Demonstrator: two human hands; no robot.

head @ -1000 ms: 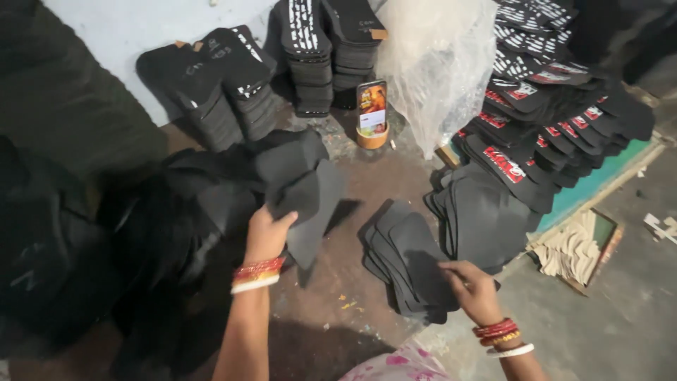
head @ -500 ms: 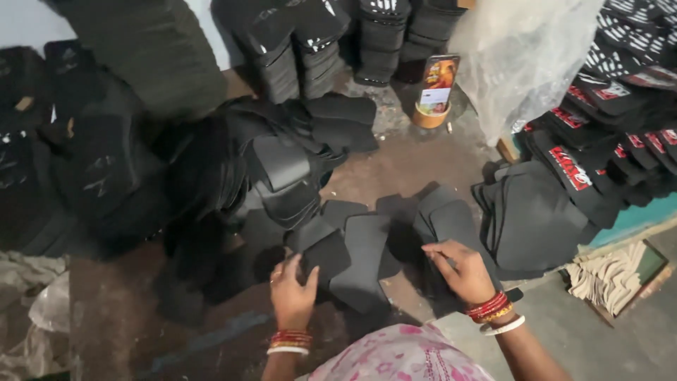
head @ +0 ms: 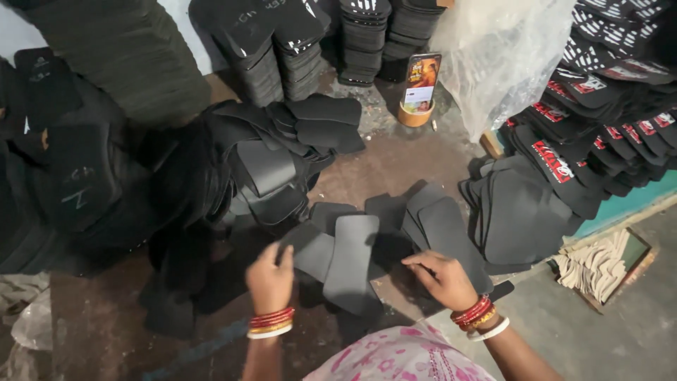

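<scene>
Flat black sole-shaped pieces (head: 356, 257) lie fanned out on the brown floor in front of me. My left hand (head: 271, 276), red bangles at its wrist, touches the edge of a grey-black piece (head: 310, 255) at the left of the fan; the grip itself is hidden. My right hand (head: 442, 276) rests with curled fingers on the dark pieces (head: 441, 226) at the right of the fan. A big loose heap of black pieces (head: 271, 159) lies just beyond the left hand.
Tall stacks of black soles (head: 282, 49) stand at the back wall. A phone (head: 421, 83) leans in a tape roll beside a clear plastic bag (head: 504, 56). Printed red-and-white soles (head: 592, 134) pile at right; a tray of beige pieces (head: 599, 264) sits at lower right.
My left hand came down from the heap to the fanned pieces on the floor. The view swung left and closer; more pieces now lie spread between my hands.
</scene>
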